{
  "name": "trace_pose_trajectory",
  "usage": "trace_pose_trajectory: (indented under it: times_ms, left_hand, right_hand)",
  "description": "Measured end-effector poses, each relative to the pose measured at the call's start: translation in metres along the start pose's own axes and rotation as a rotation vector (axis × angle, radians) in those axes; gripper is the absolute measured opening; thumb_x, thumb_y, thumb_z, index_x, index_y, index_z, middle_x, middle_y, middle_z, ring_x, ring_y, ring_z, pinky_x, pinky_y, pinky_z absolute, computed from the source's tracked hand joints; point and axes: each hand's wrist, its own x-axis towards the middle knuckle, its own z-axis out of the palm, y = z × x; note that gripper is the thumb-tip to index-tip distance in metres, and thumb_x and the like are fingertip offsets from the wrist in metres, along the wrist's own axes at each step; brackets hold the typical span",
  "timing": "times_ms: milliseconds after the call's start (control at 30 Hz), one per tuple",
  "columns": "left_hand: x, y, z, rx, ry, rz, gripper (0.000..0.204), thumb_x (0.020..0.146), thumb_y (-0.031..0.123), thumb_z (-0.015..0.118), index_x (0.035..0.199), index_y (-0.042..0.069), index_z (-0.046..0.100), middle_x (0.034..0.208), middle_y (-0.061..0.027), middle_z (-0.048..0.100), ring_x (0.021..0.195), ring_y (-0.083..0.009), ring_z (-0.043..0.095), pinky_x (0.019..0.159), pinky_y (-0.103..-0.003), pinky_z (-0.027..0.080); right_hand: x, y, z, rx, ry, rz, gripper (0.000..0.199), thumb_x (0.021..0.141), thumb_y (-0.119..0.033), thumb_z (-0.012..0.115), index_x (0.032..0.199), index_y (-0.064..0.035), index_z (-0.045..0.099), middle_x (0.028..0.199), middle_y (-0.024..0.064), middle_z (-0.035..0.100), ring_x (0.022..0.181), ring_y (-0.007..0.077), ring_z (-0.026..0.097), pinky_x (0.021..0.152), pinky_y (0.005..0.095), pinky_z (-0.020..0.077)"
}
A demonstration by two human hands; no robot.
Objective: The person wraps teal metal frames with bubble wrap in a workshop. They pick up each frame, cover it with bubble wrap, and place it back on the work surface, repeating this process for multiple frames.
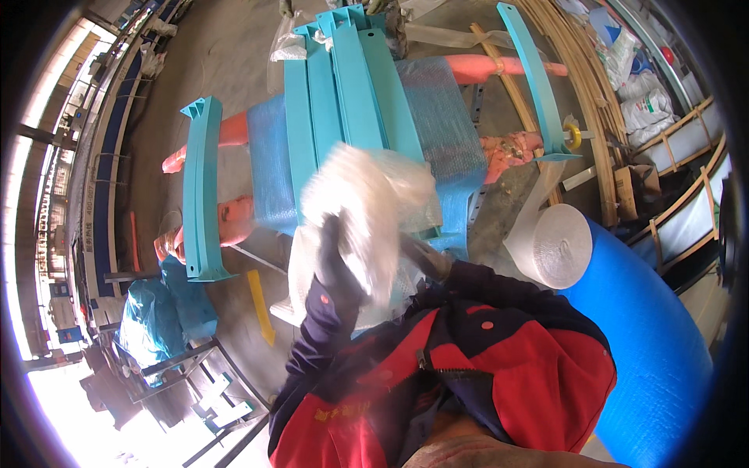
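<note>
A crumpled bundle of clear bubble wrap (367, 207), smeared by motion, is held up in front of my body. My left hand (331, 246), in a dark glove, is closed on its near left side. On its right side my right hand (424, 256), also dark-gloved, grips the wrap, its fingertips partly hidden behind it. Beneath and beyond lie several long turquoise metal beams (343, 93) side by side, with end plates at the far end. They rest on blue bubble wrap (441, 109) draped over supports wrapped in pink (476, 69). More clear wrap hangs below my left hand.
One turquoise beam (204, 187) lies at the left, another (534, 86) at the right. A white roll of wrap (562, 246) and a large blue roll (636, 335) stand at my right. Wooden strips (573, 86) lie beyond. A dark metal frame (226, 363) is at lower left.
</note>
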Motion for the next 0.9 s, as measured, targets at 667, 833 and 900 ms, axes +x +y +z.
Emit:
trace_pose_trajectory:
  times_ms: [667, 833, 900]
  left_hand:
    - [0.106, 0.048, -0.096, 0.785, -0.142, 0.098, 0.069, 0.090, 0.031, 0.072, 0.145, -0.001, 0.044, 0.122, -0.0167, 0.064, 0.111, -0.0213, 0.061, 0.094, -0.034, 0.050]
    - [0.123, -0.034, -0.186, 1.498, 0.102, -0.056, 0.084, 0.086, 0.037, 0.079, 0.148, -0.001, 0.037, 0.132, -0.0208, 0.059, 0.116, -0.0273, 0.061, 0.094, -0.034, 0.052]
    - [0.102, -0.068, -0.195, 1.507, -0.021, -0.269, 0.087, 0.085, 0.043, 0.078, 0.149, 0.000, 0.036, 0.135, -0.0213, 0.057, 0.118, -0.0274, 0.060, 0.094, -0.032, 0.052]
  right_hand:
    - [-0.346, -0.304, -0.394, -0.669, 1.599, -0.196, 0.058, 0.093, -0.034, 0.066, 0.139, -0.0027, 0.051, 0.133, 0.0156, 0.059, 0.122, 0.0303, 0.058, 0.102, 0.0393, 0.0474]
    - [-0.395, -0.372, -0.431, -0.833, 1.924, -0.105, 0.058, 0.091, -0.039, 0.068, 0.136, -0.0038, 0.057, 0.129, 0.0171, 0.063, 0.119, 0.0326, 0.061, 0.098, 0.0390, 0.0509]
    - [-0.350, -0.361, -0.395, -1.092, 1.790, -0.107, 0.061, 0.089, -0.041, 0.069, 0.137, -0.0045, 0.056, 0.130, 0.0174, 0.063, 0.119, 0.0331, 0.060, 0.099, 0.0406, 0.0491]
